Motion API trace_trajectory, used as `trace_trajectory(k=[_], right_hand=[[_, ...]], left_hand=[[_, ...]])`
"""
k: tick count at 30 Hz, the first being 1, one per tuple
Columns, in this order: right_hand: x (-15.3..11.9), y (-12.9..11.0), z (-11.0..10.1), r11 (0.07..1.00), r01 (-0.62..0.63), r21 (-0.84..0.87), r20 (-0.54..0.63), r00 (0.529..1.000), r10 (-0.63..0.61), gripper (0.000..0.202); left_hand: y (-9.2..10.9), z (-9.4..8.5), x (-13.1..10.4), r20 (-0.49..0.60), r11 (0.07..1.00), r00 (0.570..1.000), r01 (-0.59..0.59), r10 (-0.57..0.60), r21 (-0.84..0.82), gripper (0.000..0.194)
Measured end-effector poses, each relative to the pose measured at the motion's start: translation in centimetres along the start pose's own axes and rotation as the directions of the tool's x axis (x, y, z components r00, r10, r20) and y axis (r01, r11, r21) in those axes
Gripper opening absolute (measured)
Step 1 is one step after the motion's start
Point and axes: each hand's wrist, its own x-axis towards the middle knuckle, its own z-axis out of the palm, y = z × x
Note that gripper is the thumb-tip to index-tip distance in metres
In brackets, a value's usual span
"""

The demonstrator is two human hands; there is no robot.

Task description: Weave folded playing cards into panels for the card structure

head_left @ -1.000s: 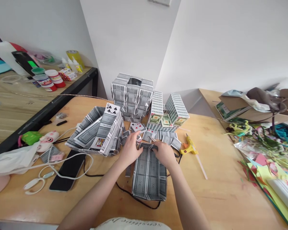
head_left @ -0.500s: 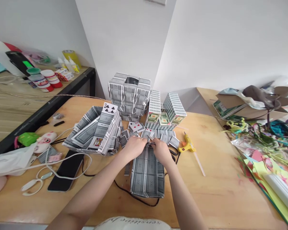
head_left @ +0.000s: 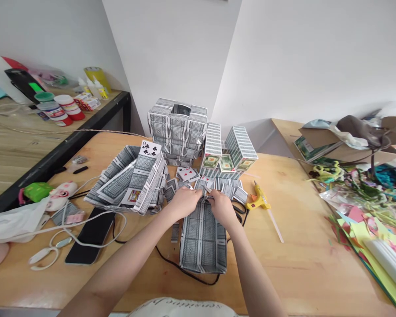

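Observation:
A long, shallow tray built of grey-backed playing cards (head_left: 203, 244) lies in front of me, between my forearms. Over its far end, my left hand (head_left: 186, 202) is closed, with thumb and finger pinching what looks like a playing card. Close beside it my right hand (head_left: 221, 207) is closed too; a narrow, pointed grey piece shows at its fingertips, too small to name. Loose playing cards (head_left: 188, 174) are spread just beyond both hands. To the left stands a bigger open card box (head_left: 119, 176), with a nine of clubs (head_left: 150, 149) on its upper edge.
A tall card-covered structure (head_left: 177, 127) and stacked card packs (head_left: 240, 147) stand behind. At right lies a yellow glue gun (head_left: 260, 198) with a black cord. Phone (head_left: 90, 237), white cable and scissors-like white rings (head_left: 44, 257) sit at left. Craft scraps (head_left: 359, 185) fill the right edge.
The view has shifted very slightly. Both hands stay at the tray's far end in nearly the same pose; nothing else has visibly moved.

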Motion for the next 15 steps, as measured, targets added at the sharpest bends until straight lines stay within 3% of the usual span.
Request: trace_trajectory(k=[8, 15], right_hand=[[-0.02, -0.15, -0.22, 1.000, 0.014, -0.028, 0.018, 1.000, -0.013, 0.016], [0.12, -0.63, -0.40, 0.994, 0.088, -0.059, 0.066, 0.994, -0.084, 0.023]], left_hand=[[0.52, -0.46, -0.06, 0.038, 0.999, 0.998, -0.043, 0.043, -0.008, 0.024], [0.90, -0.17, -0.08, 0.020, 1.000, 1.000, -0.014, 0.014, 0.013, 0.021]])
